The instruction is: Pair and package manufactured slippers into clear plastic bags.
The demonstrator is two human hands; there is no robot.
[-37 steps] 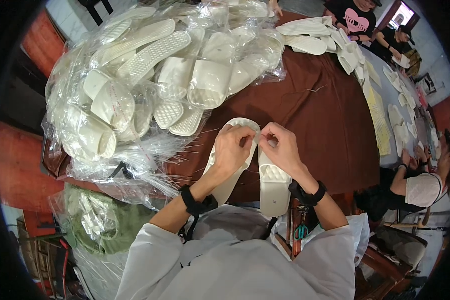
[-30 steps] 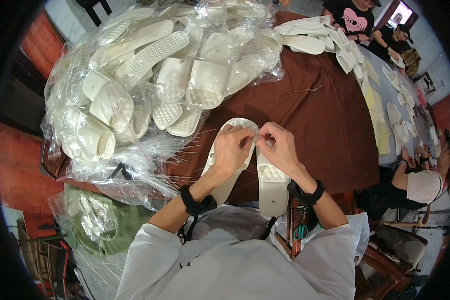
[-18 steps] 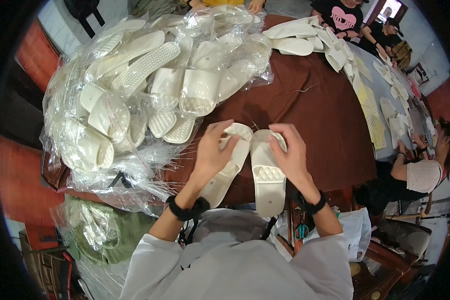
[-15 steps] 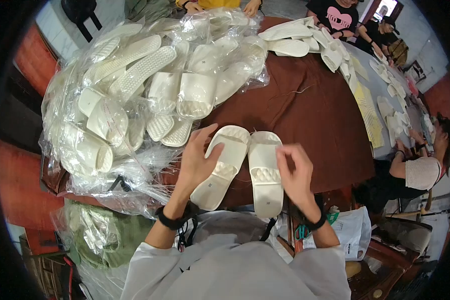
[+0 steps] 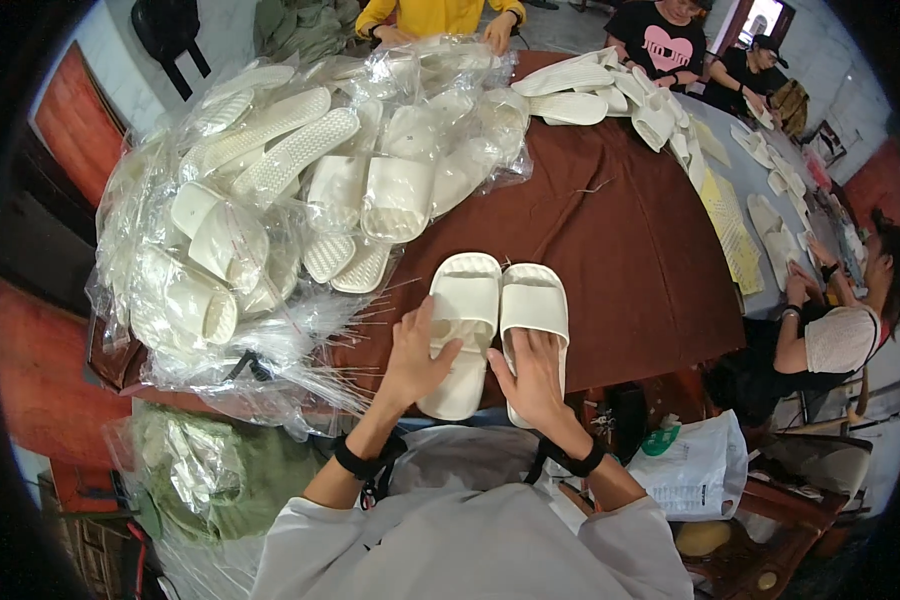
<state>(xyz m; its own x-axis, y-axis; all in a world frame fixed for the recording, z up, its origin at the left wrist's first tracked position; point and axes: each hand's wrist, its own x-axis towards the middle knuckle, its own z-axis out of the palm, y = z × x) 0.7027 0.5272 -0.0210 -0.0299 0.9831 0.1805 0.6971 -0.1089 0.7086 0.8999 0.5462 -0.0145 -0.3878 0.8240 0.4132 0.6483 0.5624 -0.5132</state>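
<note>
Two cream-white slide slippers lie side by side in front of me, toes pointing away. At the outer edge of the left slipper [image 5: 467,293] is my left hand [image 5: 415,358], its thumb apart from its fingers and over the footbed. My right hand [image 5: 536,378] rests in the right slipper [image 5: 535,310], fingers stretched forward. Their tips go in under the strap and are hidden there; the thumb sticks out toward the left slipper. Neither hand is closed round anything.
A big heap of slippers in clear plastic bags [image 5: 270,150] covers the left of the brown-clothed table [image 5: 630,270]. Unbagged slippers [image 5: 570,90] lie at its far edge. Several people work around the tables. A white bag [image 5: 695,470] is at my right, green fabric [image 5: 205,470] at my left.
My right hand has come down and left, from beside the right slipper into its strap opening. My left hand has moved lower along the left slipper, which now stands straighter beside the other.
</note>
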